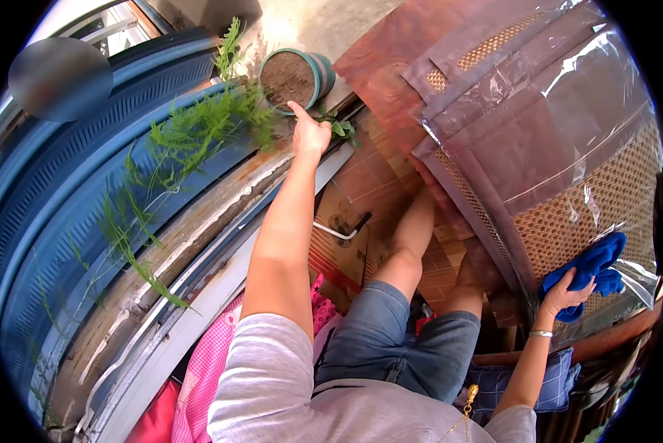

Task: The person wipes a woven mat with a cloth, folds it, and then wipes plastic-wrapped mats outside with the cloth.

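Observation:
A green pot [322, 77] filled with brown soil stands on the ledge at the top centre. My left hand [311, 136] reaches up to its near rim; one digit lies over the edge and the others are curled at the outside, partly hidden. On the right, my right hand [567, 294] is closed on a bunched blue cloth [597, 258]. The cloth rests against the woven, plastic-covered panel [560, 229] of a brown piece of furniture.
Feathery green plants [198, 129] trail over the ledge [198, 229] beside blue corrugated sheets [125, 140]. Below are a cardboard box [335, 255] with a white bent handle, pink fabric [209, 354] and a blue checked cushion [556, 384]. Brown tiles cover the floor.

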Available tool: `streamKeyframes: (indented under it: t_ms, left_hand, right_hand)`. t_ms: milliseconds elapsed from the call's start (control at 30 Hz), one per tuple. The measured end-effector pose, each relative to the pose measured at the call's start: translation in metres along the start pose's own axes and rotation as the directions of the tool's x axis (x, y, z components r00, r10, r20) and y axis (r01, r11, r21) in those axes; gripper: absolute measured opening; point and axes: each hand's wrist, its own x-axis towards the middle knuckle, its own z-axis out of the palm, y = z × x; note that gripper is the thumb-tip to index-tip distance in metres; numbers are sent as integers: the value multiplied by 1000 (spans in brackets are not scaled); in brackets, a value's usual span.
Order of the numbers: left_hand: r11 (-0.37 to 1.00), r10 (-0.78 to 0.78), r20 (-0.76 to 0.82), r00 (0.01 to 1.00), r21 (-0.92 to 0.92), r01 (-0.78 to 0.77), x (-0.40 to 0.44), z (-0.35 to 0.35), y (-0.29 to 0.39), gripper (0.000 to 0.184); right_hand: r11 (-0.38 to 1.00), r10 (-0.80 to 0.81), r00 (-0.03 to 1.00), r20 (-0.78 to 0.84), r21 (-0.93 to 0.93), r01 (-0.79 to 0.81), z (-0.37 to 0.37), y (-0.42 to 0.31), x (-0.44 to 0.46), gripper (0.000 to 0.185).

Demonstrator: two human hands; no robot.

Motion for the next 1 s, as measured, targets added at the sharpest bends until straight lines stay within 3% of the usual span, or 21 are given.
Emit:
streamKeyframes:
  t_ms: [233, 700, 767, 933, 1000]
  left_hand:
    - [991, -56, -16, 998, 119, 57, -8, 7, 11, 109]
    - [989, -49, -17, 999, 137, 51, 6, -14, 18, 112]
    - [996, -75, -11, 997, 50, 76, 5, -16, 16, 106]
    - [999, 29, -222, 975, -21, -35, 6, -39, 15, 93]
    - [997, 50, -149, 988, -52, -59, 21, -46, 10, 94]
  right_hand:
    - [1000, 20, 1000, -7, 0, -20, 3, 8, -1, 65]
    - [1000, 15, 1000, -5, -25, -15, 4, 15, -1, 63]
    - [999, 2, 1000, -6, -33, -2, 5, 17, 0, 63]
    - [999, -15, 1000, -13, -35, 14, 4, 13, -1, 62]
    - [1000, 14, 1000, -17, -15, -14, 3, 13, -2, 62]
